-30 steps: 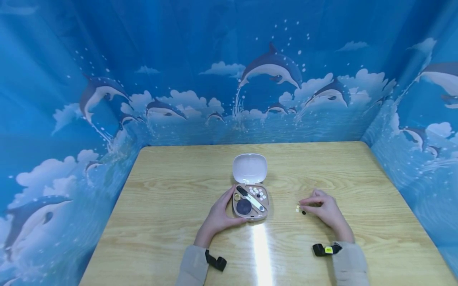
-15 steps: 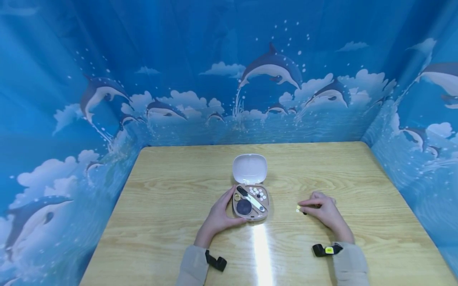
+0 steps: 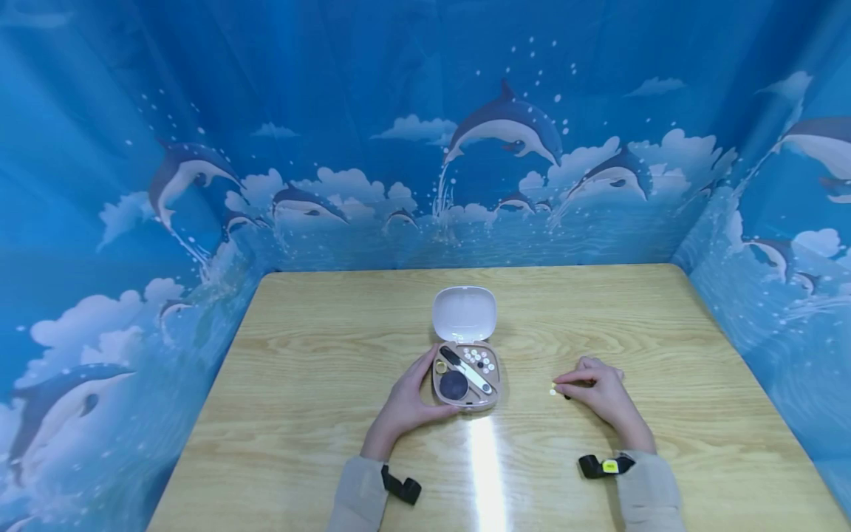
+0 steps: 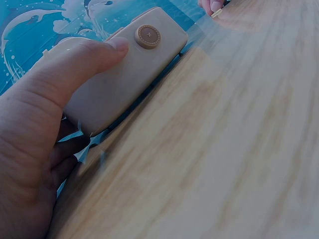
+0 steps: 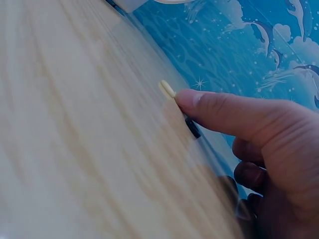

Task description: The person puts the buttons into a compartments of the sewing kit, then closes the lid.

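My left hand [image 3: 410,397] grips a small open sewing kit box [image 3: 495,403] from its left side. In the left wrist view, the thumb presses the box's pale front wall beside a round brown catch [image 4: 148,36]. The box holds a two-tone, slim tool [image 3: 473,373], a dark round piece [image 3: 453,385] and several small buttons [image 3: 488,365]. On the right, thumb and index finger of my right hand [image 3: 603,391] pinch a yellow button [image 5: 167,89] close at the tabletop. Beside it lie a white button [image 3: 552,392] and a black button [image 5: 192,128], partly hidden by the hand.
The box's white lid [image 3: 464,313] stands raised behind it. Under everything lies a wood-grain table [image 3: 319,332], with a blue dolphin-print curtain [image 3: 346,148] at its back and sides. Each wrist carries a black strapped camera [image 3: 402,488].
The right fingertips have edged slightly left and down onto the yellow button, covering more of it and of the black button. The left hand and the box stay put.
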{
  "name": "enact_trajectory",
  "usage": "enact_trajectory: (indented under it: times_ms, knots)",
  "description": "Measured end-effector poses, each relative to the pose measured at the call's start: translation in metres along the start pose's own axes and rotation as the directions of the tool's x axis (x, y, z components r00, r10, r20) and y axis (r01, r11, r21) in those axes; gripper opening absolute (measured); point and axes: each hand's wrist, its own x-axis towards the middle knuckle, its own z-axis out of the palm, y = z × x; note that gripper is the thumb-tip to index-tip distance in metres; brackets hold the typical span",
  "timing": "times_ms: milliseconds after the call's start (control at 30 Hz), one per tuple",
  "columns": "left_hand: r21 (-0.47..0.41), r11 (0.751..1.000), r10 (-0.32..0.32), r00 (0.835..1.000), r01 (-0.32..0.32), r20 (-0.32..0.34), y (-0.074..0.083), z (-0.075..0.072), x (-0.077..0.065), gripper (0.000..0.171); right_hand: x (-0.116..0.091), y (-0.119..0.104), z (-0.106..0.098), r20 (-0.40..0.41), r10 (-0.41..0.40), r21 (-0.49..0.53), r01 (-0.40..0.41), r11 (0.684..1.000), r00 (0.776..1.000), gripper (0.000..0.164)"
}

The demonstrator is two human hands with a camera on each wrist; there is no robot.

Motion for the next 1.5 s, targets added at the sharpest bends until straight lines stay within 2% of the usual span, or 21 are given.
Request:
enact_trajectory:
  times_ms: [533,733,1033,1300,1500]
  knots:
    - [-0.003,1.0,0.011,1.0,-0.011,0.0,-0.0002,0.0,0.0007,0.12,-0.0007,0.0019,0.0032,-0.049,0.004,-0.012,-0.004,1.0,0.999,0.018]
    - [-0.007,1.0,0.01,1.0,-0.01,0.0,0.0002,0.0001,0.0008,0.119,0.0007,0.0021,0.0032,-0.044,-0.024,-0.019,0.023,1.0,0.999,0.019]
    - [-0.001,1.0,0.006,1.0,-0.006,0.002,-0.0009,0.0005,0.0009,0.119,0.0015,-0.0011,0.0026,-0.03,-0.019,-0.009,0.019,1.0,0.999,0.018]
    - [0.006,1.0,0.007,1.0,-0.007,0.0,-0.001,0.0002,0.0005,0.12,0.0017,-0.0007,0.0025,-0.022,0.001,-0.011,-0.001,1.0,1.0,0.016]
    - [0.012,1.0,0.01,1.0,-0.01,-0.003,-0.0013,0.0006,0.0001,0.119,0.0022,-0.0021,0.002,-0.015,0.052,-0.019,-0.053,0.998,0.999,0.013]
